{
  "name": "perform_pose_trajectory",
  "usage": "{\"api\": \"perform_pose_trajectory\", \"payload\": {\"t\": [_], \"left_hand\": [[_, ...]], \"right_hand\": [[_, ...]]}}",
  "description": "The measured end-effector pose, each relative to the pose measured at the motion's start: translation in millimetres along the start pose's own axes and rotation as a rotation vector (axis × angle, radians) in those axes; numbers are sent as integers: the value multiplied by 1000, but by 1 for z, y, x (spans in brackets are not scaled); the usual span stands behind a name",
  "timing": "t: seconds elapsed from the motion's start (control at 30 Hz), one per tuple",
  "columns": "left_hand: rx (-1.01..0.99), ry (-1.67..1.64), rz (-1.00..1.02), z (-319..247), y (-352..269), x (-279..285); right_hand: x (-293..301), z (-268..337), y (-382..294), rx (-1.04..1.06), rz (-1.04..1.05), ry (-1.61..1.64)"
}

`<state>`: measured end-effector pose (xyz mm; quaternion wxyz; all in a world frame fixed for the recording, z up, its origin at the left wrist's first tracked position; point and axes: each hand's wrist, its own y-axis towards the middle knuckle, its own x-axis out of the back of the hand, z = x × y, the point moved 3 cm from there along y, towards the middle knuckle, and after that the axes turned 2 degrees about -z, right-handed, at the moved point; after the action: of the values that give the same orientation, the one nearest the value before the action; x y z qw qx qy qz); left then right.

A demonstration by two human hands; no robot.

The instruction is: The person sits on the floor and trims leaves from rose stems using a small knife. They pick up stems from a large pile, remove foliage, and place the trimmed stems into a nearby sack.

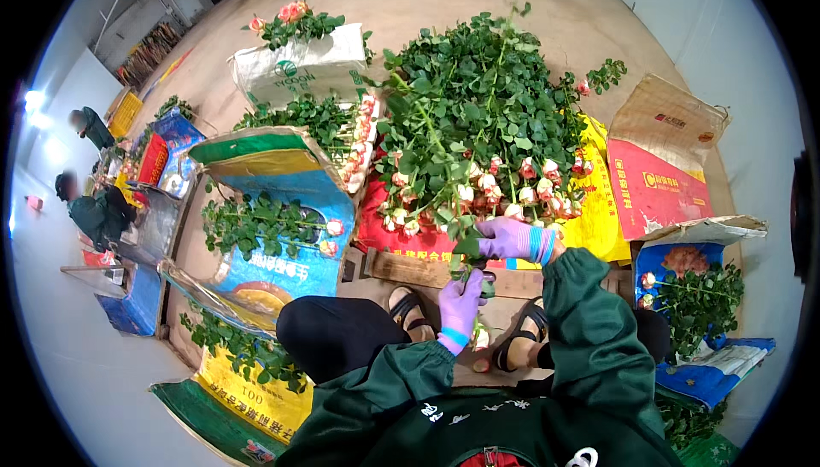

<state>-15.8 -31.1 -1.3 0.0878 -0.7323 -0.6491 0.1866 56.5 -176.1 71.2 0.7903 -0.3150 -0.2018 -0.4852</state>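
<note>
Both my hands wear thin purple gloves with blue bands at the wrists. My left hand [462, 303] is closed around a leafy rose stem [459, 236] between my knees; a pale rose bloom [480, 337] hangs just below it. My right hand [512, 239] is just above and to the right, its fingers at the same stem's leaves; its fingertips are partly hidden. Beyond my hands a large heap of cut roses [487, 95] lies on red and yellow printed sacks [599, 210], with the pink and white blooms [493, 188] towards me and the green foliage pointing away.
A wooden board [410, 269] edges the heap near my sandalled feet. Sack-lined holders with roses stand at left [282, 281] and right [660, 191]. A white sack [301, 66] stands behind, beside a row of blooms [360, 140]. Two people [96, 210] [96, 128] are at far left.
</note>
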Motion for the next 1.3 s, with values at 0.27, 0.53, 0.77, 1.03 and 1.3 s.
{"api": "perform_pose_trajectory", "payload": {"t": [0.27, 0.53, 0.77, 1.03, 1.3], "left_hand": [[-144, 730, 294, 34, -7, -16], [-15, 664, 456, 65, -30, 26], [172, 606, 463, 68, -17, 24], [253, 449, 498, 86, -8, 25], [462, 297, 468, 99, -3, 20]], "right_hand": [[-32, -69, -9, -260, -189, -277], [-121, -188, -40, -446, 40, -454], [-155, -233, -19, -489, 71, -470], [-182, -232, 7, -414, 100, -465], [-189, -242, -10, -512, 47, -496]]}}
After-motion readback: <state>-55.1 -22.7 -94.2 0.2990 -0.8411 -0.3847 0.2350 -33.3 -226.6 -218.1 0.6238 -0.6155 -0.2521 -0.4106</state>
